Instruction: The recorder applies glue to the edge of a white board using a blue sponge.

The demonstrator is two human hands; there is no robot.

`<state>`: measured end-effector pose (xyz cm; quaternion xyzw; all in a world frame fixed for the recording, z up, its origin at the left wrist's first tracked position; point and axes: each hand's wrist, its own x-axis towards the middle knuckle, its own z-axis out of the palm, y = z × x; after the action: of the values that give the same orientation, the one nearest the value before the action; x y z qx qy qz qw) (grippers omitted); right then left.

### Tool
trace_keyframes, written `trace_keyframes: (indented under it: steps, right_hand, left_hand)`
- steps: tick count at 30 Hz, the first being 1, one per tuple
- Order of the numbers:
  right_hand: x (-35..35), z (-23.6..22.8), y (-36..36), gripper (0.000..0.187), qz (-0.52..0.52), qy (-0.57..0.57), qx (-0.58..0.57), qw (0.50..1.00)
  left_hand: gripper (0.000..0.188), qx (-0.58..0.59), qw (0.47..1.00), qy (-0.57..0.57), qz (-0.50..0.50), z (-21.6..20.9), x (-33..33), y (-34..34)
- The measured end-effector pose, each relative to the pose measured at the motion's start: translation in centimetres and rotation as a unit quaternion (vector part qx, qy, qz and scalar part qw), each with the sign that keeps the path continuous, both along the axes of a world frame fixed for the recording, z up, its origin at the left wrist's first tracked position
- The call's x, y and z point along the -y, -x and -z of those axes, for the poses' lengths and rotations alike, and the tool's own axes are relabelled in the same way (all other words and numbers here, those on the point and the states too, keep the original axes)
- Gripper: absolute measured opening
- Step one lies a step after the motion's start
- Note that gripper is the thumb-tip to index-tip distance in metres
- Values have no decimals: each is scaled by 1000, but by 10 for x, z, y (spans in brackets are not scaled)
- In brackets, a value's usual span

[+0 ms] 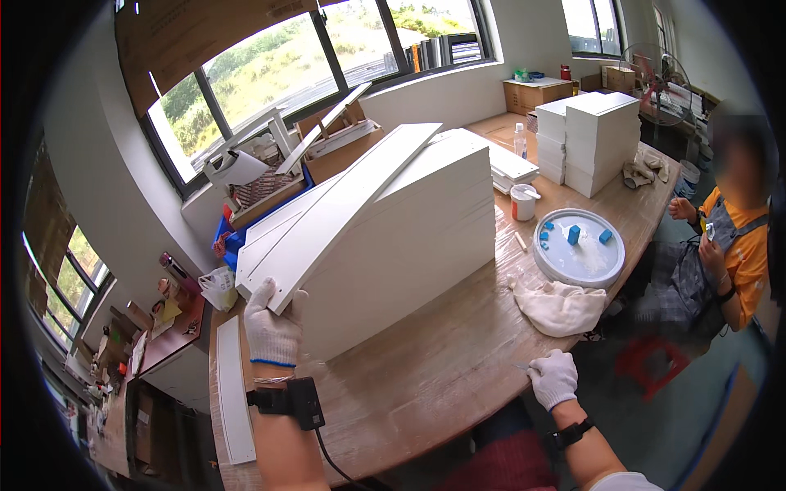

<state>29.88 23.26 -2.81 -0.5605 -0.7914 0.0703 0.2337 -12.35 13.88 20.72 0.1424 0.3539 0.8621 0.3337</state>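
My left hand (274, 323), in a white knitted glove, grips the near end of a long white board (352, 209). That board lies slanted across the top of a tall stack of white boards (409, 254), its far end jutting past the stack's edge. By the table's front edge, my gloved right hand (553, 378) is closed, with a small thin tip poking out to its left; the rest is hidden in the fingers. A crumpled white cloth (561, 308) lies just beyond it. Left of the stack, a narrow white strip (233, 393) rests on the table.
A round lid (580, 266) holds blue blocks and white residue. Behind it stand a white tub (524, 202), a clear bottle (520, 141) and more stacked white boards (602, 143). A box of scraps (344, 151) sits by the window. At right, a person in orange (741, 254) sits.
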Motion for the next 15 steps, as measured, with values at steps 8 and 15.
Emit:
trace_keyframes:
  steps: [8, 15]
  right_hand:
    - [-1, 1, 4, 28, 103, 172, -103, 974]
    - [23, -5, -27, 29, 121, 218, -456, 854]
  left_hand:
    - [36, 47, 998, -12, -32, 85, 149, -49]
    - [47, 192, 967, 111, -122, 180, 292, -80]
